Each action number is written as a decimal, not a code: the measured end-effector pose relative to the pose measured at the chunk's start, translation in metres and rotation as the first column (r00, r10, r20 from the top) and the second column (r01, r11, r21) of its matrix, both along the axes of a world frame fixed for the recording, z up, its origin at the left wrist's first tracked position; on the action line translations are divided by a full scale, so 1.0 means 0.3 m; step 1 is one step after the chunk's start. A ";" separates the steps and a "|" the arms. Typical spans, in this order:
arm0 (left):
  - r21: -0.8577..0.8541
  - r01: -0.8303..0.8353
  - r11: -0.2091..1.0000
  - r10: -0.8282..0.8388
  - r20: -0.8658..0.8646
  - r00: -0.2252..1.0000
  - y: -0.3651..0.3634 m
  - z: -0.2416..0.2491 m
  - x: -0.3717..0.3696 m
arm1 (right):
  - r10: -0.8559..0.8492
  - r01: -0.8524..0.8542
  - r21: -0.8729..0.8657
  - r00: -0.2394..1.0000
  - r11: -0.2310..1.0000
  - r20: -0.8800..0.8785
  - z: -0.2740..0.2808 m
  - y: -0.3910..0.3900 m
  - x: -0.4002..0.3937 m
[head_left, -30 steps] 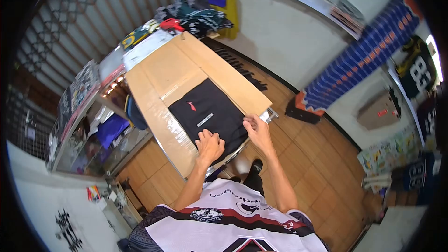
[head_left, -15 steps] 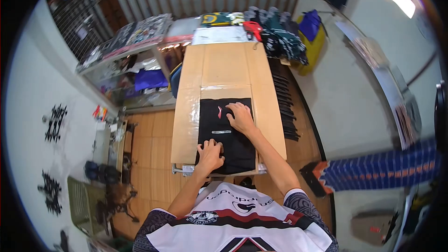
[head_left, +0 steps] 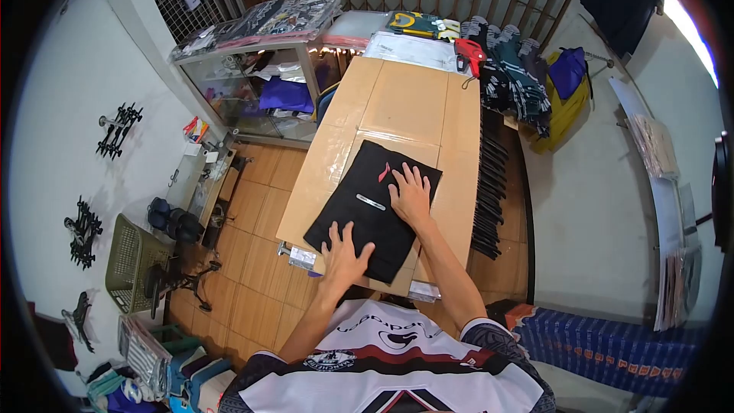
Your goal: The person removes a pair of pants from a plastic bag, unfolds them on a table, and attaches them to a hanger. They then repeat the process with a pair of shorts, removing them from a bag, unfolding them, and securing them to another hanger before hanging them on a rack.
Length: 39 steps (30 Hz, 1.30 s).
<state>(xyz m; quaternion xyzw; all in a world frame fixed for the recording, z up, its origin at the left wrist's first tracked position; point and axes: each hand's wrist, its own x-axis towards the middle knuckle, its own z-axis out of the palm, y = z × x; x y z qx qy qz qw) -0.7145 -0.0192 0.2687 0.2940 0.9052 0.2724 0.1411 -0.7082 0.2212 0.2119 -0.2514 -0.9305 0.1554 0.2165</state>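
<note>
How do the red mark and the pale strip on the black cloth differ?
The red mark is curved, while the pale strip is straight. The red mark runs roughly away from the person; the pale strip slants more crosswise. The red mark sits farther from the person than the pale strip, close beside the right hand. Both are on the upper face of the black cloth.
</note>
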 end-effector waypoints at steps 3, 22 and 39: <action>-0.005 -0.010 1.000 0.009 -0.084 0.996 0.054 -0.030 -0.123 | -0.053 0.053 -0.004 0.998 0.999 0.015 0.010 0.001 0.054; 0.423 0.334 0.842 -0.197 -0.336 0.921 0.504 -0.186 -0.735 | -0.390 0.401 -0.046 0.908 0.915 0.157 0.076 -0.302 0.116; 0.704 0.351 0.618 -0.507 0.016 0.862 0.461 -0.065 -0.712 | -0.442 0.454 -0.103 0.889 0.885 0.117 0.064 -0.252 0.056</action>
